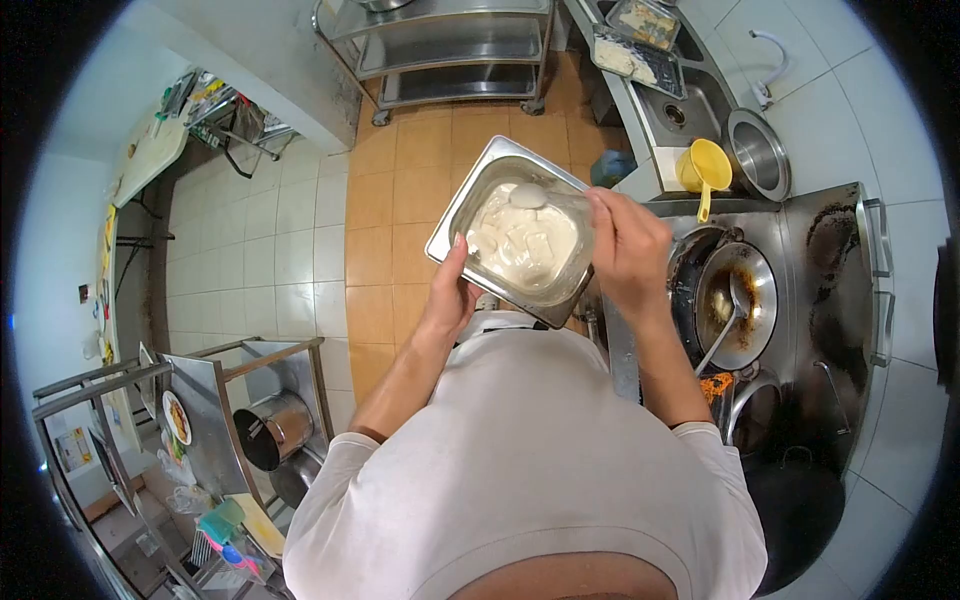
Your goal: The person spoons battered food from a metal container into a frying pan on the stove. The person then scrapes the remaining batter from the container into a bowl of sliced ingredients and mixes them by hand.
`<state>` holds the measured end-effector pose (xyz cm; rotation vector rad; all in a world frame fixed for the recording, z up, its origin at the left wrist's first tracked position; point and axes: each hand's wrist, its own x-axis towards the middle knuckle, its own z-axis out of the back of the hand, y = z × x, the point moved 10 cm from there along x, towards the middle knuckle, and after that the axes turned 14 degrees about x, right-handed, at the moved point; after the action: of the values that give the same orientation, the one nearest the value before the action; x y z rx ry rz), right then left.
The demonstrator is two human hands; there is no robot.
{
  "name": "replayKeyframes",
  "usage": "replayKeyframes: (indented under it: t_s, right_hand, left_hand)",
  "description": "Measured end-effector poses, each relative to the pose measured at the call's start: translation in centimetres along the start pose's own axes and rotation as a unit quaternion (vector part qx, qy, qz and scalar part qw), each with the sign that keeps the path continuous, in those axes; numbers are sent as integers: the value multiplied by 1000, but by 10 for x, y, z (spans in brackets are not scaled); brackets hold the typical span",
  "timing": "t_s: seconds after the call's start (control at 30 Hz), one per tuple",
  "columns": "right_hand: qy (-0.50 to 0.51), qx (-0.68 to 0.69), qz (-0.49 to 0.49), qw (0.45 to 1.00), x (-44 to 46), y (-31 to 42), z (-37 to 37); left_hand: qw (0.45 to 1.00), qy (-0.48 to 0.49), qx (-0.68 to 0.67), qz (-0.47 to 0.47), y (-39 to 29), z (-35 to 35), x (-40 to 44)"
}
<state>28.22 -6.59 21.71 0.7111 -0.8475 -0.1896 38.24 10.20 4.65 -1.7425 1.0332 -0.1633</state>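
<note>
In front of my chest I carry a rectangular stainless steel pan (447, 228) in a tilted position. Thick, pale cream-coloured batter (520, 245) lies in it. My left hand (452, 293) grips the pan's near left side, thumb over the rim. At the pan's right edge, my right hand (628, 245) is closed around the handle of a spoon. The spoon's bowl (527, 196), coated with batter, rests in the mixture near the far wall. Most of the handle is hard to make out.
To my right, a wok (757, 300) with dark oil and a ladle (738, 310) sits on the stove. Beyond it are a yellow dipper (704, 165), a metal basin (757, 150) and a sink (685, 118). A steel trolley (450, 45) stands ahead; a worktable (190, 385) is left.
</note>
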Motion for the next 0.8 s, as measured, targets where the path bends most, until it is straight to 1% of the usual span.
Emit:
replayKeyframes:
  t_s: [0.03, 0.13, 0.23, 0.27, 0.33, 0.43, 0.53, 0.63, 0.73, 0.8]
  right_hand:
    - [-7, -23, 17, 1000, 1, 7, 6]
    - [33, -97, 24, 994, 0, 13, 7]
    - [-3, -47, -20, 999, -18, -17, 0]
    - [-3, -8, -94, 996, -24, -34, 0]
    - [-3, 68, -242, 968, -40, -66, -4]
    - [-65, 86, -254, 961, -50, -70, 6]
    - [-61, 50, -255, 964, -42, -55, 15]
    - [-89, 68, -238, 965, -36, -45, 19]
    - [-62, 82, -242, 965, -26, -40, 8]
    - [-25, 79, -200, 976, -16, -30, -5]
  left_hand:
    - [1000, 3, 3, -6, -1, 1, 0]
    - [1000, 5, 29, -9, -2, 4, 0]
    - [998, 2, 67, 1, -2, 7, 2]
    - [998, 5, 68, -1, 0, 9, 4]
    - [998, 4, 64, 5, 4, 12, 6]
    - [999, 3, 47, 18, 10, 15, 7]
    - [999, 21, 19, 18, 11, 13, 9]
    - [999, 31, 0, 16, 10, 11, 12]
    - [999, 32, -7, 19, 9, 8, 12]
    - [999, 42, -8, 25, 8, 3, 11]
